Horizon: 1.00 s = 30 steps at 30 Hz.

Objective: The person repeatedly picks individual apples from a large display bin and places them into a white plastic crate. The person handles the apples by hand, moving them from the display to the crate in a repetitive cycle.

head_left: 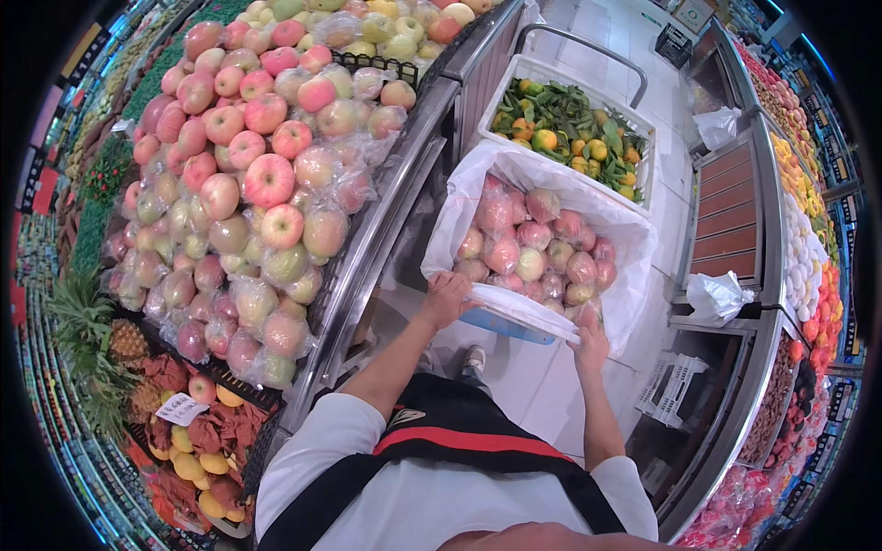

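Note:
Both my hands grip the near edge of a blue crate (pixel 506 326) whose white plastic liner (pixel 630 237) folds out over its rim. My left hand (pixel 446 297) holds the near left part of that edge, and my right hand (pixel 590 346) has the near right corner. Inside lie plastic-wrapped apples (pixel 530 264), several layers of which I cannot make out. Just beyond it, a white plastic crate (pixel 506 69) holds small green and orange mandarins (pixel 544 141) with leaves. What supports the crates underneath is mostly hidden.
A metal-edged stand (pixel 386 227) heaped with apples (pixel 269 180) runs along my left, with pineapples (pixel 129 341) and mangoes (pixel 189 467) nearer me. A curved metal handle (pixel 579 40) rises past the crates. Another fruit counter (pixel 772 227) borders the tiled aisle (pixel 551 399) on the right.

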### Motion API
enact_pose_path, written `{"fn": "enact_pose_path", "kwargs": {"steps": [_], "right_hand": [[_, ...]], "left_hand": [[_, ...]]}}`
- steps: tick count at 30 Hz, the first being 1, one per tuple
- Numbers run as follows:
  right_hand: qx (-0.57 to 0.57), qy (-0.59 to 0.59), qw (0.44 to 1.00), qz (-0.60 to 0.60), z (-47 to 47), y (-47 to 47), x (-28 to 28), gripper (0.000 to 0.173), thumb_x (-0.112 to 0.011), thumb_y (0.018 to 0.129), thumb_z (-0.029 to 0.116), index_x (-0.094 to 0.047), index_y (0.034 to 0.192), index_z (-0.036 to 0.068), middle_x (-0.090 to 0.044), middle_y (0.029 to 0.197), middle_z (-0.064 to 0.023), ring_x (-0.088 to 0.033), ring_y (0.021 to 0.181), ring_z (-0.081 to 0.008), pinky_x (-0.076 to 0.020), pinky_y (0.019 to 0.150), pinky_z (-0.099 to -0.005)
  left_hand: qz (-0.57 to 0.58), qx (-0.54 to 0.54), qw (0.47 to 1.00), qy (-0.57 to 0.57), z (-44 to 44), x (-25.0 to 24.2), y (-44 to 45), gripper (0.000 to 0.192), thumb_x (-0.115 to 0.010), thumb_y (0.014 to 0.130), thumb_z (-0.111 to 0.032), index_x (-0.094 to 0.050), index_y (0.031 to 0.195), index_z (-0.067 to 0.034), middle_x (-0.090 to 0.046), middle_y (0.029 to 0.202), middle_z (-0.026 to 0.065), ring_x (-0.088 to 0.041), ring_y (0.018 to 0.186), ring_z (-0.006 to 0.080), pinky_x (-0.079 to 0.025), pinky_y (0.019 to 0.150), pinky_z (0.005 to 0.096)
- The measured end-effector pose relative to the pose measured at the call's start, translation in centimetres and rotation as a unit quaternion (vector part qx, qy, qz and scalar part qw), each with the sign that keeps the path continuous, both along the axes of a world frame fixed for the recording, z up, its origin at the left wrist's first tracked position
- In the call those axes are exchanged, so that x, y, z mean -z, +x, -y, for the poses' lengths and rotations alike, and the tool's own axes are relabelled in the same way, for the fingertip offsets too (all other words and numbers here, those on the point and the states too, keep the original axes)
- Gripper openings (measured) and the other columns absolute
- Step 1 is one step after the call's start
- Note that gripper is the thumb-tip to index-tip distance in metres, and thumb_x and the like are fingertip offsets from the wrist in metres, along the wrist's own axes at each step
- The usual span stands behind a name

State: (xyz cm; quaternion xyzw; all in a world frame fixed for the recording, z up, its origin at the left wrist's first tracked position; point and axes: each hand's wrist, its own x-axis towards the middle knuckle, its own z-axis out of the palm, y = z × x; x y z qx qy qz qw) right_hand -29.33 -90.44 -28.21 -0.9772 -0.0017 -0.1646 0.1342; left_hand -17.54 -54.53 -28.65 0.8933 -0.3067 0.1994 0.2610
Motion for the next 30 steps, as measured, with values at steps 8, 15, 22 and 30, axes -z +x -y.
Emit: {"fn": "enact_pose_path", "kwargs": {"steps": [8, 15, 22, 30], "right_hand": [[0.006, -0.018, 1.0, -0.001, -2.9, -6.2, 0.9, 0.04, -0.086, 0.045, 0.019, -0.06, 0.074, 0.01, -0.06, 0.086, -0.0085, -0.059, 0.081, -0.0319, -0.0468, 0.066, -0.0451], [0.009, 0.011, 1.0, -0.009, -5.2, -11.3, 0.7, 0.036, -0.084, 0.051, 0.021, -0.059, 0.074, 0.009, -0.059, 0.086, -0.0103, -0.058, 0.083, -0.0344, -0.0467, 0.067, -0.0461], [0.022, 0.009, 0.999, -0.03, -6.5, -15.3, 0.9, 0.038, -0.085, 0.051, 0.022, -0.059, 0.076, 0.009, -0.059, 0.088, -0.0099, -0.058, 0.085, -0.0327, -0.047, 0.068, -0.0457], [-0.008, 0.063, 0.997, -0.048, -6.9, -18.4, 0.8, 0.045, -0.085, 0.058, 0.031, -0.065, 0.093, 0.01, -0.061, 0.107, -0.0132, -0.056, 0.101, -0.0333, -0.0456, 0.085, -0.0443]], "left_hand": [[0.002, 0.003, 1.0, 0.016, -2.5, 1.4, -5.3, 0.04, -0.064, 0.081, -0.051, -0.06, 0.092, -0.013, -0.057, 0.097, 0.0022, -0.052, 0.097, 0.0231, -0.036, 0.092, 0.0403], [0.022, 0.019, 1.0, -0.011, -4.2, 2.4, -9.5, 0.038, -0.069, 0.078, -0.049, -0.064, 0.094, -0.015, -0.059, 0.1, 0.0004, -0.053, 0.097, 0.0216, -0.035, 0.09, 0.0407], [0.019, 0.04, 0.999, 0.011, -5.5, 1.8, -12.7, 0.038, -0.071, 0.076, -0.048, -0.062, 0.092, -0.015, -0.057, 0.097, 0.0005, -0.051, 0.097, 0.0218, -0.035, 0.09, 0.039], [-0.002, 0.053, 0.997, 0.048, -7.0, 1.2, -15.4, 0.036, -0.064, 0.084, -0.047, -0.061, 0.094, -0.012, -0.059, 0.1, 0.003, -0.054, 0.098, 0.0234, -0.035, 0.092, 0.0403]]}}
